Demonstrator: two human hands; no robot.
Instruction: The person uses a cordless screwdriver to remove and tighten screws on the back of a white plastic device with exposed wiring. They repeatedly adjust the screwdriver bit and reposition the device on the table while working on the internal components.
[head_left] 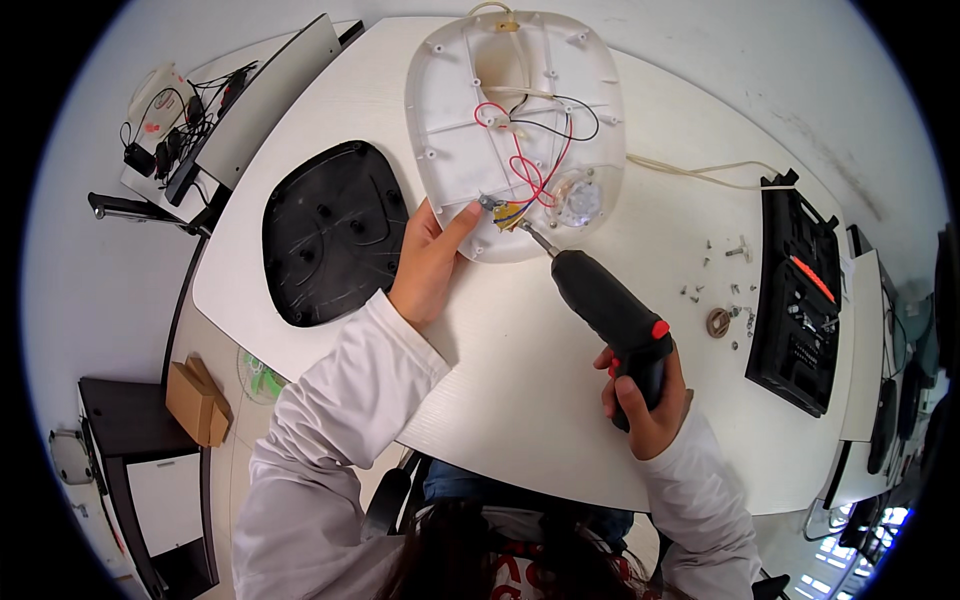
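A white plastic housing (455, 150) lies with its ribbed inside facing up on the table. Red and black wires run across it to a small yellowish circuit board (507, 216) near its front edge. My left hand (430, 262) grips that edge, thumb on the inside next to the board and fingers partly hidden under the rim. My right hand (648, 400) is wrapped round the handle of a black cordless screwdriver (605, 300) with red buttons. Its bit points at the board's right side; whether it sits in a screw is too small to tell.
A black base cover (335, 235) lies left of the housing. Several loose screws (735, 289) and a brown ring (718, 322) are scattered on the right, beside an open black tool case (800, 310). A pale cable (700, 170) runs from the housing toward the case.
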